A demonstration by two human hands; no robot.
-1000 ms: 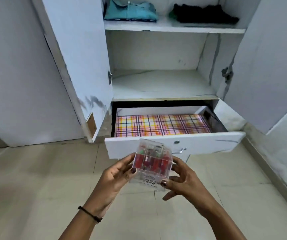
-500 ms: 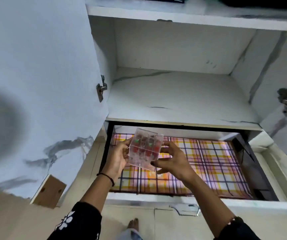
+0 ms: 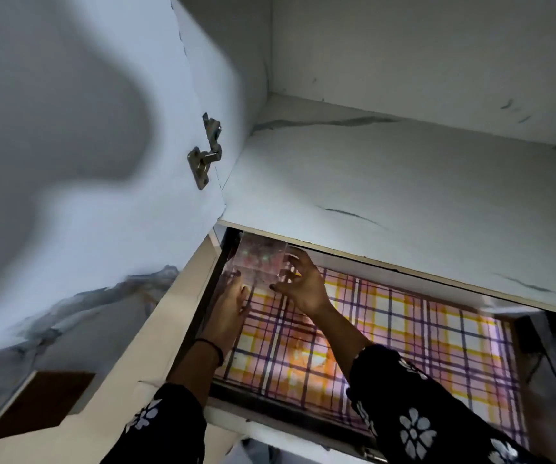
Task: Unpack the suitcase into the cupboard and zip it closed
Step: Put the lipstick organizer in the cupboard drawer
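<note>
So the white marble-look cupboard (image 3: 437, 78) fills pretty much the whole view, with its left door (image 3: 79, 162) swung open and a big soft shadow lying across it. Down at the door's bottom corner there's a brown wooden patch (image 3: 38, 403). Inside, the shelf (image 3: 370, 169) is just a bare white board with a few dark veins in it. Right under that shelf the drawer (image 3: 280, 426) is pulled out, and its floor is covered by a plaid liner (image 3: 420, 329) in orange, yellow and purple. Both arms reach into the drawer from below, in black sleeves (image 3: 414, 413) with white flowers on them. The hands are close together at the drawer's back left corner, one on each side of the clear plastic box (image 3: 260, 262). The right hand (image 3: 303, 286) has its fingers curled round the box's right side, thumb underneath, so it's clearly gripping it. The left hand (image 3: 233, 306) comes up to the box's lower left edge, but it's blurry and I honestly can't tell if it's holding on or just touching. The box is tucked partly under the shelf's front edge, with reddish stuff visible inside; can't say whether it's resting on the liner. Small bits: a metal hinge (image 3: 206, 152) on the door and a thin black band (image 3: 209, 346) on the left wrist.
</note>
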